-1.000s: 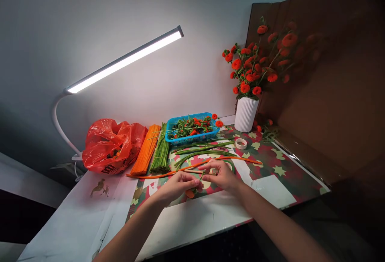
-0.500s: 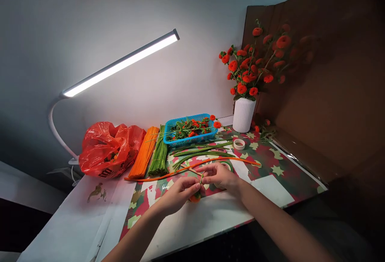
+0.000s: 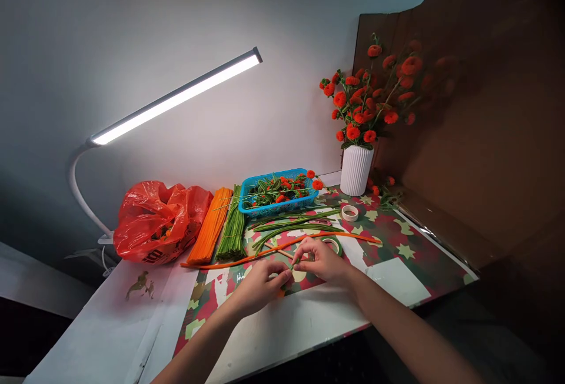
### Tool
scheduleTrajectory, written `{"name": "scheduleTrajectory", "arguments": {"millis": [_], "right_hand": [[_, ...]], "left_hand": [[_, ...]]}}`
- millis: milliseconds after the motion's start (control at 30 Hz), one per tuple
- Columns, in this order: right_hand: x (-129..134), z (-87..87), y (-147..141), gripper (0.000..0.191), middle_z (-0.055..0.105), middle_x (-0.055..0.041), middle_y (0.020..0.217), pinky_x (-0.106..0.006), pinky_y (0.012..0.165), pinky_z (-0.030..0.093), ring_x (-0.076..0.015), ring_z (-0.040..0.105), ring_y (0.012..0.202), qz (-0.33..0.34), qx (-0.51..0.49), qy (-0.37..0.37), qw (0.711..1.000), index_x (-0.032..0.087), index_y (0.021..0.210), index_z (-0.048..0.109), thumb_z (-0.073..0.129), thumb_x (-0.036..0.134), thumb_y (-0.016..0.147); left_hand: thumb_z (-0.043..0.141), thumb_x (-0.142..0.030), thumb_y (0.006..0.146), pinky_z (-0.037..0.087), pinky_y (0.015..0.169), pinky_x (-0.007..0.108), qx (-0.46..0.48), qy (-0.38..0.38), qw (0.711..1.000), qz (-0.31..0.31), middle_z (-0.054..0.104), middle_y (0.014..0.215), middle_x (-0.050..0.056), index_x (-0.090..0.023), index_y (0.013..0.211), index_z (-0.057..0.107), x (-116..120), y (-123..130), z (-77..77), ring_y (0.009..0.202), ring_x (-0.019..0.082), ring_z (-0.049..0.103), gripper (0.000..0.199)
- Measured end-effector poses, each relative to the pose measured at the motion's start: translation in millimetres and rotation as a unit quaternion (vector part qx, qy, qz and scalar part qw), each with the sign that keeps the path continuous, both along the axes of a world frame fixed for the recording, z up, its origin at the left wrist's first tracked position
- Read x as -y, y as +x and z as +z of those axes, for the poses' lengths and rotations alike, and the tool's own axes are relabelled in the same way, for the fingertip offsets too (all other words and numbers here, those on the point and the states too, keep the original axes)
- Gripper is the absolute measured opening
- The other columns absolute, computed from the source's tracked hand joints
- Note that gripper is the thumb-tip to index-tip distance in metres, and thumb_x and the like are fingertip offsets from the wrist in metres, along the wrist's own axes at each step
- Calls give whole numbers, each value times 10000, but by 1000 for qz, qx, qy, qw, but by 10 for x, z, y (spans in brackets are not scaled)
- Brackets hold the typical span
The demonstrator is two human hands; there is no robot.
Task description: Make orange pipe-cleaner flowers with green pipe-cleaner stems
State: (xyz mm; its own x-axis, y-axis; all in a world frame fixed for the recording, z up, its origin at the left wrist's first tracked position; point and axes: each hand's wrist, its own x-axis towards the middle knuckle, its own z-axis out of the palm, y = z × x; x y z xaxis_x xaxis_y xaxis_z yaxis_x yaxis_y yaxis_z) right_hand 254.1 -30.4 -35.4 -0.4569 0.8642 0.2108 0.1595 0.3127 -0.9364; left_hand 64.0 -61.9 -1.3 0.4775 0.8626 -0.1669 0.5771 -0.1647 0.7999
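Observation:
My left hand [image 3: 262, 283] pinches a small flower by its green stem [image 3: 291, 267]; only a bit of its orange head [image 3: 281, 293] shows below the fingers. Thumb and forefinger of my right hand [image 3: 324, 261] close on the upper end of the same green piece, so the two sets of fingertips almost meet. Just beyond them lies a thin wooden stick [image 3: 279, 250]. A roll of green tape [image 3: 339, 246] is partly hidden behind my right hand. One long orange pipe cleaner [image 3: 247, 259] stretches across the table behind both hands.
Farther back are loose green stems [image 3: 300, 225], a white tape roll [image 3: 350, 213] and a blue basket [image 3: 251, 210] of flowers. Orange [image 3: 210, 225] and green pipe-cleaner bundles [image 3: 232, 231] lie beside a red plastic bag [image 3: 163, 219]. A lamp [image 3: 176, 99] and white vase [image 3: 356, 171] stand behind.
The orange flower head has turned mostly out of sight under my left fingers. My right hand has shifted slightly, showing more of the green tape roll. The view has tilted a little.

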Motion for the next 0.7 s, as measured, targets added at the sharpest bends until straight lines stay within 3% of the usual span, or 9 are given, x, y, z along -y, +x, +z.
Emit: {"name": "scheduleTrajectory", "arguments": {"millis": [100,233,300,367,467,600,700], "right_hand": [[6,14,1,64,608,-30,808,-309,811,423,-192,554,879,-14,-3,5,1000,192,742,711,710,250,715],[1,10,0,91,622,-29,784,-300,779,439,-192,567,864,-7,-22,-20,1000,183,734,704,698,274,731],[2,5,5,108,624,-29,763,-296,760,445,-193,572,856,-6,-26,-29,999,182,733,706,700,289,731],[8,3,18,129,620,-35,780,-288,725,447,-191,567,844,-3,-21,-30,999,186,755,716,705,312,730],[21,5,44,163,601,-34,794,-292,738,434,-183,547,833,25,-11,-5,1000,199,779,726,729,350,716],[32,-1,56,229,579,-19,765,-299,768,418,-162,530,790,96,-42,-10,994,193,753,720,743,413,696],[23,-13,50,258,572,-12,746,-295,758,415,-154,522,770,119,-61,-29,991,184,743,713,740,436,693]], "left_hand": [[493,-411,835,406,604,243,-2,72,996,43,673,730,38,-161,744,686,10,35,-14,647,156,562,329],[583,-377,793,403,759,300,-64,216,970,96,692,683,20,-208,688,694,60,103,-15,649,166,570,229],[565,-374,808,403,764,311,-70,222,967,102,691,670,27,-204,661,688,74,115,-24,653,171,570,256],[552,-382,816,420,696,291,-36,156,982,97,691,682,44,-186,669,682,70,100,-38,648,171,575,278],[599,-421,782,431,593,255,80,-34,995,47,690,683,67,-143,694,675,32,37,-47,612,160,589,301],[692,-454,708,470,695,287,207,-252,943,-61,685,653,78,-109,734,690,-41,-63,0,695,189,643,346],[686,-455,722,459,789,315,229,-294,920,-123,692,687,93,-103,777,708,-80,-82,27,811,215,651,356]]}}
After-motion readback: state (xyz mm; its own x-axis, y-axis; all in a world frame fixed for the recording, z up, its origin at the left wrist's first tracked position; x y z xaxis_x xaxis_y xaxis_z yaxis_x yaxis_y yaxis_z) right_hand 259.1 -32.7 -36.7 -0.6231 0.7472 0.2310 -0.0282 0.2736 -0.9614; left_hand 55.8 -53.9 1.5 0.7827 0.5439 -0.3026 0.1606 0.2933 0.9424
